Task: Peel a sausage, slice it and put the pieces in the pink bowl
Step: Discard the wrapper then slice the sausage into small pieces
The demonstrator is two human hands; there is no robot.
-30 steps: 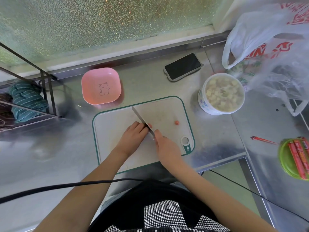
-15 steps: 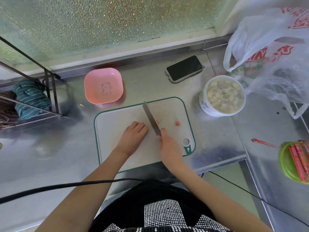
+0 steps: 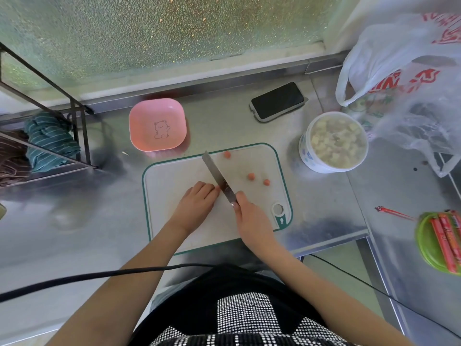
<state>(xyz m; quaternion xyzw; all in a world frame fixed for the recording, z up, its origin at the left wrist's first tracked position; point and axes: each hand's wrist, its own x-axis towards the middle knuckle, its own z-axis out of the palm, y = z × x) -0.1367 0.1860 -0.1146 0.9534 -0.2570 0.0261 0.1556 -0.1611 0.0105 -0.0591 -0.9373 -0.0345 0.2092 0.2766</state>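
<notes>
A white cutting board (image 3: 174,176) with a green rim lies on the steel counter. My left hand (image 3: 197,201) rests curled on it, covering the sausage, of which only a pink tip shows at the fingertips. My right hand (image 3: 252,216) grips a knife (image 3: 219,179), whose blade lies right beside the left fingertips. Three pink sausage pieces lie loose on the board: one (image 3: 227,154) near the far edge, two (image 3: 251,176) (image 3: 266,182) right of the blade. The pink bowl (image 3: 157,127) with a bear drawing stands beyond the board, with nothing in it.
A white tub (image 3: 333,142) of pale diced food stands right of the board. A phone (image 3: 277,101) lies behind it. Plastic bags (image 3: 404,78) fill the far right. A green plate (image 3: 435,242) holds wrapped sausages. A wire rack (image 3: 45,101) with cloths stands at left.
The knife swung and came down again beside my left fingertips. Two more sausage pieces now lie on the board, one rolled to the far edge. The view shifted slightly.
</notes>
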